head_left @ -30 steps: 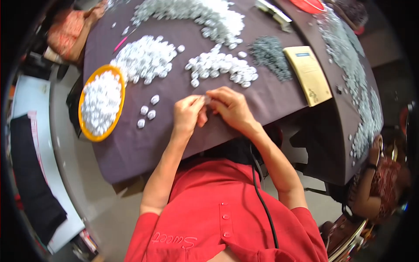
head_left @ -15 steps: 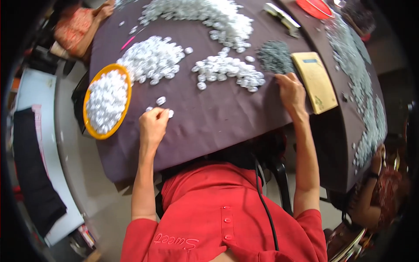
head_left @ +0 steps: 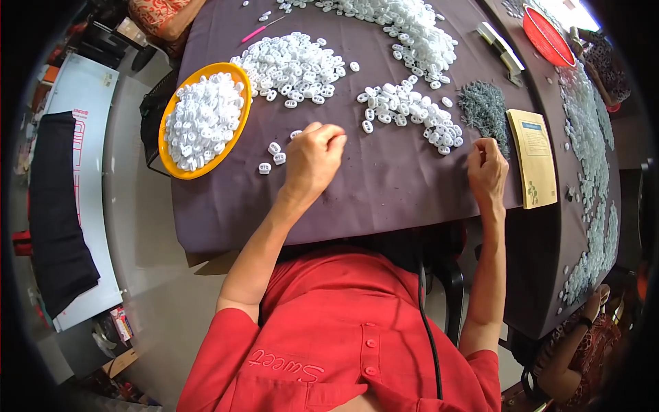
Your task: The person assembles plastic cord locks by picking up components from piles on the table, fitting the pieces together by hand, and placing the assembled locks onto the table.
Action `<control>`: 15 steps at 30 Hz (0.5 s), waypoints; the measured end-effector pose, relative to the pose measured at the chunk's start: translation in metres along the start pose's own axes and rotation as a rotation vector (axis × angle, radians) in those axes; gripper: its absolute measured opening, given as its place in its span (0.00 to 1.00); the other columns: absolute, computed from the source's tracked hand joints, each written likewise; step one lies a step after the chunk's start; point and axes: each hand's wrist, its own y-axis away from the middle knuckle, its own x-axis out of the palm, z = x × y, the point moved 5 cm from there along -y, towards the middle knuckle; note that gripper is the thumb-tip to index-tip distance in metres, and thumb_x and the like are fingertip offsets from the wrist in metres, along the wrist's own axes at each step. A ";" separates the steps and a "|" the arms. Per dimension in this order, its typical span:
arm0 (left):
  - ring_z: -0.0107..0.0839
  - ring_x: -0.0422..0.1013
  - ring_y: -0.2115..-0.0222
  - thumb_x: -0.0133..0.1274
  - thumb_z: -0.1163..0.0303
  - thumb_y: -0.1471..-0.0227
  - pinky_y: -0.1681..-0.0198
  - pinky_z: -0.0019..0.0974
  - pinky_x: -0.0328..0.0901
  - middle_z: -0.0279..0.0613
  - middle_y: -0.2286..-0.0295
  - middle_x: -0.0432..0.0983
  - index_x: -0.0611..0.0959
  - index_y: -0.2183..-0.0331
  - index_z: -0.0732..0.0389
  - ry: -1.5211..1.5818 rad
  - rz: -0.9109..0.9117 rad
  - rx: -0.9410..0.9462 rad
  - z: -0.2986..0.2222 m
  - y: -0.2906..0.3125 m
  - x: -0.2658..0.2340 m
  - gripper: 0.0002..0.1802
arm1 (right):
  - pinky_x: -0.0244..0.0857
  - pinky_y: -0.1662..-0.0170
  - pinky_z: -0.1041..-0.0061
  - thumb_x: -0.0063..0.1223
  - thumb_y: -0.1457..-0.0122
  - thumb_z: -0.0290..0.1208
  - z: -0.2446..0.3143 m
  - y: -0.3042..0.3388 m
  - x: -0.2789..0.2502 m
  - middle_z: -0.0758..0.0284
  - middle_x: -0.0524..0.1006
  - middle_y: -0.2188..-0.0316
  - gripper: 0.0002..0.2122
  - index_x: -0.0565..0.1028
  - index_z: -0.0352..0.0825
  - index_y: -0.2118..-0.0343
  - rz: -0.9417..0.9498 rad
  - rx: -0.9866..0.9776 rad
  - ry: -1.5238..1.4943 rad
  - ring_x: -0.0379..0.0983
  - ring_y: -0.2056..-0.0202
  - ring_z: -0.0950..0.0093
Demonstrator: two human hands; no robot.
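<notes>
My left hand (head_left: 314,159) is closed above the purple-brown tablecloth, fingers curled together; whatever they may pinch is hidden. Just left of it lie several loose white oval plastic pieces (head_left: 274,148), each with small holes. My right hand (head_left: 488,173) is closed too, at the near edge of a heap of small grey pieces (head_left: 484,108), too fine to name. I cannot see what its fingers hold. Between and beyond my hands is a small cluster of white pieces (head_left: 410,106). Left of that, a bigger white heap (head_left: 292,69) spreads beside an orange basket (head_left: 248,93) full of the same pieces.
A tan booklet (head_left: 534,161) lies right of my right hand. Farther back are a pink-handled hook (head_left: 254,34), another white pile (head_left: 425,48), a pale-and-dark tool (head_left: 500,51) and a red basket (head_left: 549,38). Translucent pieces (head_left: 590,165) cover the right-hand table. Other people sit left and right.
My left hand has moved right and away from the loose white pieces by the orange basket. My right hand has drawn slightly nearer me from the grey heap. The whole view has shifted.
</notes>
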 end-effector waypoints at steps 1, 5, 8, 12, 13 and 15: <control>0.41 0.70 0.78 0.54 0.73 0.59 0.74 0.39 0.64 0.44 0.80 0.72 0.80 0.77 0.60 0.013 -0.011 0.022 -0.004 -0.005 0.007 0.03 | 0.62 0.75 0.73 0.47 0.50 0.23 0.005 0.003 0.002 0.60 0.71 0.82 0.02 0.69 0.31 0.73 -0.023 0.050 -0.058 0.68 0.80 0.69; 0.34 0.71 0.78 0.55 0.73 0.59 0.73 0.34 0.65 0.41 0.78 0.73 0.81 0.74 0.60 0.074 0.007 0.118 -0.024 -0.026 0.042 0.05 | 0.62 0.74 0.78 0.50 0.51 0.23 -0.001 0.013 0.008 0.66 0.71 0.83 0.02 0.71 0.32 0.74 -0.112 0.189 -0.163 0.66 0.80 0.79; 0.36 0.71 0.77 0.55 0.72 0.60 0.72 0.36 0.65 0.40 0.77 0.73 0.81 0.74 0.59 -0.020 0.045 0.136 -0.030 -0.036 0.067 0.06 | 0.61 0.74 0.81 0.51 0.51 0.23 -0.004 0.015 0.008 0.70 0.71 0.82 0.02 0.71 0.32 0.75 -0.142 0.277 -0.243 0.65 0.79 0.83; 0.38 0.71 0.74 0.54 0.73 0.60 0.71 0.38 0.66 0.40 0.76 0.72 0.80 0.74 0.57 -0.196 0.061 0.107 -0.032 -0.042 0.082 0.05 | 0.61 0.73 0.83 0.53 0.51 0.23 -0.008 0.017 0.010 0.72 0.71 0.82 0.03 0.71 0.32 0.75 -0.148 0.295 -0.314 0.64 0.78 0.86; 0.38 0.71 0.74 0.54 0.73 0.60 0.71 0.38 0.66 0.40 0.76 0.72 0.80 0.74 0.57 -0.197 0.067 0.110 -0.032 -0.041 0.083 0.05 | 0.63 0.73 0.80 0.53 0.52 0.23 -0.005 0.015 0.009 0.68 0.72 0.82 0.03 0.71 0.32 0.75 -0.140 0.293 -0.303 0.67 0.80 0.82; 0.38 0.71 0.74 0.54 0.72 0.60 0.70 0.39 0.66 0.40 0.76 0.72 0.80 0.74 0.57 -0.173 0.076 0.122 -0.031 -0.039 0.080 0.05 | 0.63 0.73 0.80 0.53 0.51 0.23 -0.006 0.015 0.009 0.68 0.72 0.82 0.03 0.71 0.32 0.75 -0.133 0.293 -0.302 0.67 0.80 0.82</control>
